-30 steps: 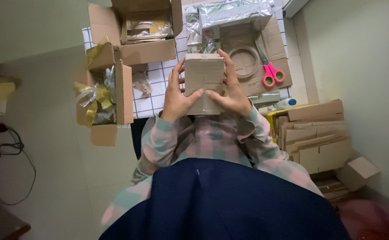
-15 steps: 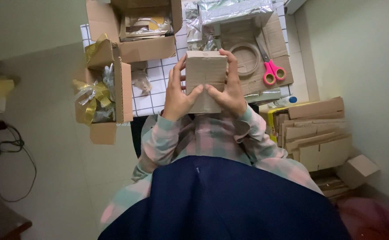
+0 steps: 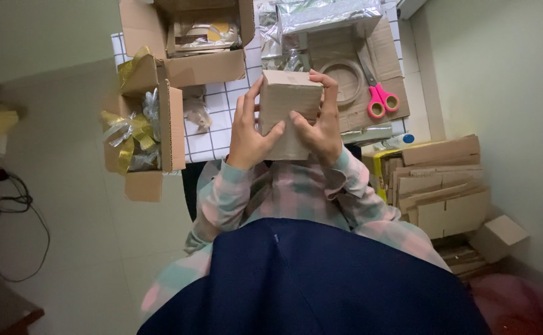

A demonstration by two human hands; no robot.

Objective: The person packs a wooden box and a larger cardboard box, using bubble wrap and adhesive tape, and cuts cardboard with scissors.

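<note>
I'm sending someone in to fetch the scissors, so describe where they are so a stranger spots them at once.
Start at the white grid-patterned table beyond the hands. At its right end lies a flattened sheet of cardboard with a tape roll on it. The scissors lie just right of that roll, the only thing there with bright pink handles.

Pale greenish wall [image 3: 507, 74] on the right, another [image 3: 35, 31] top left, both in pretty dim, soft light. Floor [image 3: 79, 217] is plain light tile. Small table [image 3: 218, 133] with a white grid-pattern top sits at the top. Black cables [image 3: 10, 205] trail along the floor's left edge.
</note>
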